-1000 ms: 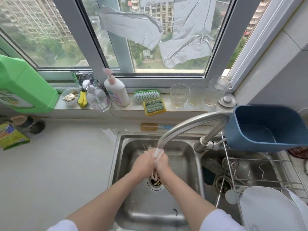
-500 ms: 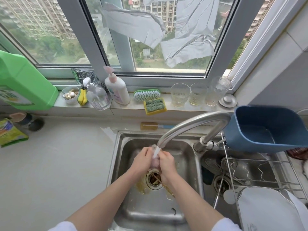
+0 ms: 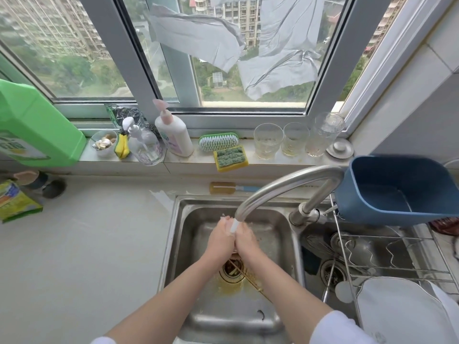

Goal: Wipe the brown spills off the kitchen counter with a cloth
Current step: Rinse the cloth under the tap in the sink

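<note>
Pressing together under the faucet (image 3: pixel 285 187) over the sink (image 3: pixel 294 249), the left hand (image 3: pixel 219 238) and right hand (image 3: pixel 246 240) hid any cloth, so thorough rinsing and wringing above the yellowish-brown runoff (image 3: pixel 229 285) seemed wise before returning to the counter (image 3: pixel 82 256).
</note>
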Demonstrator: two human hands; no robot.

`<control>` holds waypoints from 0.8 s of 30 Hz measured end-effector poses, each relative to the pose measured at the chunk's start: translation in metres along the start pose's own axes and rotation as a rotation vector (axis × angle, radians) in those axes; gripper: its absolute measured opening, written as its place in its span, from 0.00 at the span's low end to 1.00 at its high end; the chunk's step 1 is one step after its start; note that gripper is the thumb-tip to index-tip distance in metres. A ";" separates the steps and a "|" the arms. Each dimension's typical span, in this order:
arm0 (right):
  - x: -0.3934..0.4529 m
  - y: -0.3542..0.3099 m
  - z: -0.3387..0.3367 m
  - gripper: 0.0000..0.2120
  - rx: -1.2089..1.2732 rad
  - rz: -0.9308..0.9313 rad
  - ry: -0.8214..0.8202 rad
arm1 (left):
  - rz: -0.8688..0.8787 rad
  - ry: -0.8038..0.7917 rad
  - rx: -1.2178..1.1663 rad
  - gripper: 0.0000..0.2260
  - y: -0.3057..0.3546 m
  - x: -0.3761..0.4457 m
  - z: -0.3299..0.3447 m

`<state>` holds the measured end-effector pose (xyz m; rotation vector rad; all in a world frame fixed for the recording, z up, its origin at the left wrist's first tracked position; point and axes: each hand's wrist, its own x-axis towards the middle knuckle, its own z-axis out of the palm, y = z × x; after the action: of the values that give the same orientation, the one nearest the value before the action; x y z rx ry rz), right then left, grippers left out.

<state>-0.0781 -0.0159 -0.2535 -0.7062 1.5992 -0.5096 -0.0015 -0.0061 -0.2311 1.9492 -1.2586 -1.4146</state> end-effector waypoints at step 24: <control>0.002 0.053 -0.132 0.13 -0.091 -0.064 0.275 | -0.240 -0.333 -0.566 0.27 -0.020 0.006 -0.025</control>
<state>-0.2164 0.0119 -0.2714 -0.7838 1.8701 -0.6036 0.0300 -0.0052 -0.2393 1.5470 -0.6402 -2.0134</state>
